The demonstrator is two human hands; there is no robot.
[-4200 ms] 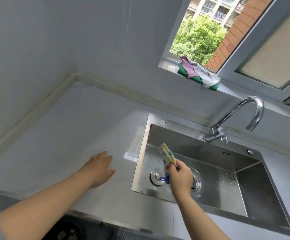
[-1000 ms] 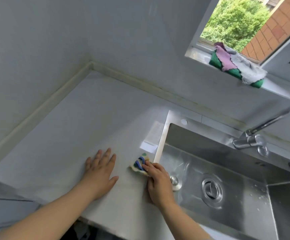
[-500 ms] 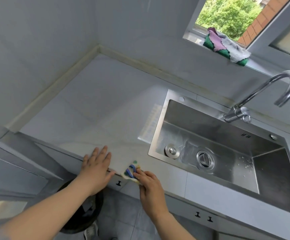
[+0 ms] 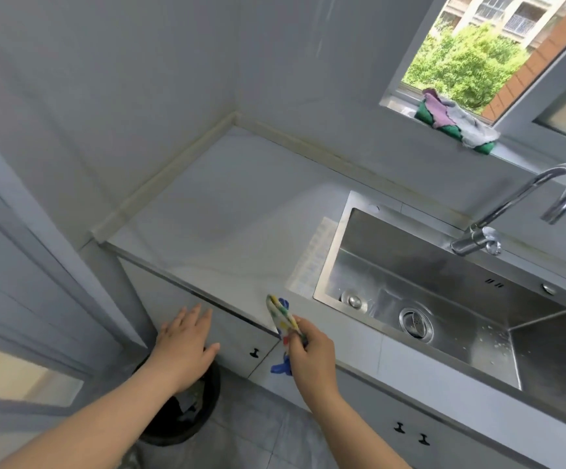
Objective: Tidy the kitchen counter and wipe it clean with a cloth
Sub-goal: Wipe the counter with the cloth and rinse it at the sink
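My right hand [image 4: 310, 353] pinches a small multicoloured cloth [image 4: 281, 314] with blue, yellow and red patches, lifted just off the front edge of the pale grey counter [image 4: 234, 211]. The cloth hangs in front of the cabinet face, a blue end showing below my fingers. My left hand [image 4: 186, 343] is flat and spread, fingers straight, held below the counter's front edge and above a black bin [image 4: 186, 418]. It holds nothing.
A steel sink [image 4: 444, 299] with a curved tap [image 4: 525, 208] is set into the counter to the right. Folded green, pink and grey cloths [image 4: 454, 121] lie on the window sill. Cabinet doors with small black knobs [image 4: 254, 352] run below the counter.
The cloth was wiped from beside the sink to the counter's front edge and has come off it. My left hand slid off the counter too and is over the bin.
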